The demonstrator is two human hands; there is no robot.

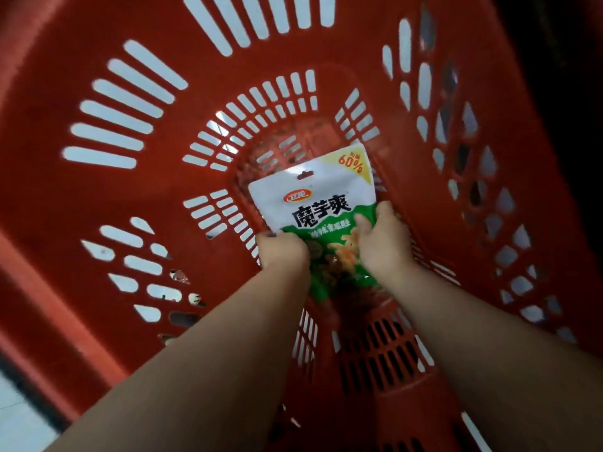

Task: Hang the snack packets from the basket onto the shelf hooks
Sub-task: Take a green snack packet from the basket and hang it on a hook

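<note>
A white and green snack packet lies at the bottom of a deep red plastic basket. It has black characters on its front, a yellow "60%" corner and a hang hole near its top edge. Both my arms reach down into the basket. My left hand grips the packet's lower left part. My right hand grips its lower right side, fingers curled over the green area. The packet's bottom edge is hidden between my wrists. No shelf hooks are in view.
The basket's slotted red walls surround my hands on all sides. Pale floor shows through the slots and at the lower left corner. A dark area lies beyond the basket's right rim.
</note>
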